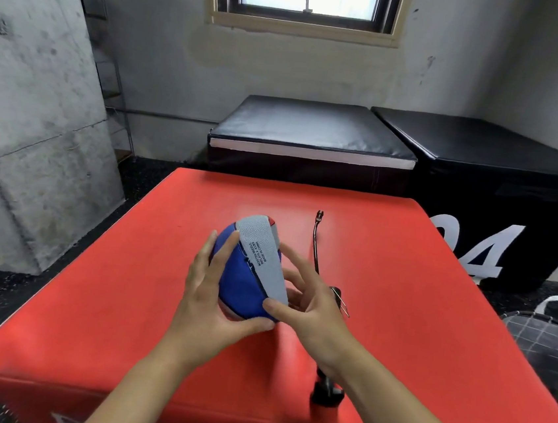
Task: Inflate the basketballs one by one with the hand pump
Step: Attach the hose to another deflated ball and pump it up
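1. Above the red surface (124, 298), near its middle: small blue, grey and red basketball (250, 270), visibly soft and flattened, held up between both hands.
2. Left hand (208, 293): grip curled round the ball's left side, fingers up along the blue panel, thumb tucked under the lower edge.
3. Right hand (309, 304): grip partly closed on the ball's right side, thumb pressing the lower rim of the grey panel, fingers wrapped behind.
4. Grey panel with small printed text turned up toward the camera; valve hole not clearly made out.
5. Hand pump (326, 388) lying on the surface just right of the right wrist, black hose (315, 246) running away beyond the ball, not attached to it.
6. Step in hand, by judgement: turning the ball to find the valve, ahead of any pumping.
7. Next move likely calls for 1 hand freed to fetch the hose end, valve kept facing up, needle entered straight.
8. Net bag (550, 339) at right on the floor, contents unclear.
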`<state>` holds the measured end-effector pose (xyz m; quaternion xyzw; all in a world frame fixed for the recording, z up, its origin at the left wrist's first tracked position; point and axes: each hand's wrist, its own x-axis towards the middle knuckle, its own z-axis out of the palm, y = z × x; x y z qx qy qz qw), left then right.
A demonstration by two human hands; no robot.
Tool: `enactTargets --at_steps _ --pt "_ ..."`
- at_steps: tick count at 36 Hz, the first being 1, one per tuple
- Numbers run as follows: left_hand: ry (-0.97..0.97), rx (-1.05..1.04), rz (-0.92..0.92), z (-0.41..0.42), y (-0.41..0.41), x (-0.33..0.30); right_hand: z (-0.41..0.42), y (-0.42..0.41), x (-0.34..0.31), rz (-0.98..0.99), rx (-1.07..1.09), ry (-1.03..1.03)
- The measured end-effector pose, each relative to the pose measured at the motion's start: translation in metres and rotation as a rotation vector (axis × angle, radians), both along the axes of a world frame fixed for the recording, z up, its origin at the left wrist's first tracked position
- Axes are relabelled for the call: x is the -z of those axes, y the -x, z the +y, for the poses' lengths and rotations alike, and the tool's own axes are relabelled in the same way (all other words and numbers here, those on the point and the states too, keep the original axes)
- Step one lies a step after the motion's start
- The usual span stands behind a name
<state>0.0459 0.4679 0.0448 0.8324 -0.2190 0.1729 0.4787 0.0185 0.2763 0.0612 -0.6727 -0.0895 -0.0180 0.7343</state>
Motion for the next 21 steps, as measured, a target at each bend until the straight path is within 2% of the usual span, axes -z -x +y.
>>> enactTargets --at_steps 5,13,21 --pt "-0.071 -0.067 -0.044 0.001 -0.001 -0.002 0.001 0.001 0.002 0.053 -0.099 -0.043" --pt "-0.104 -0.042 -0.057 0.005 -0.004 0.001 0.004 -0.005 0.003 0.019 0.125 0.030" --pt "-0.097 -0.016 -0.100 0.010 -0.005 -0.002 0.003 -0.009 0.006 0.016 0.127 0.028"
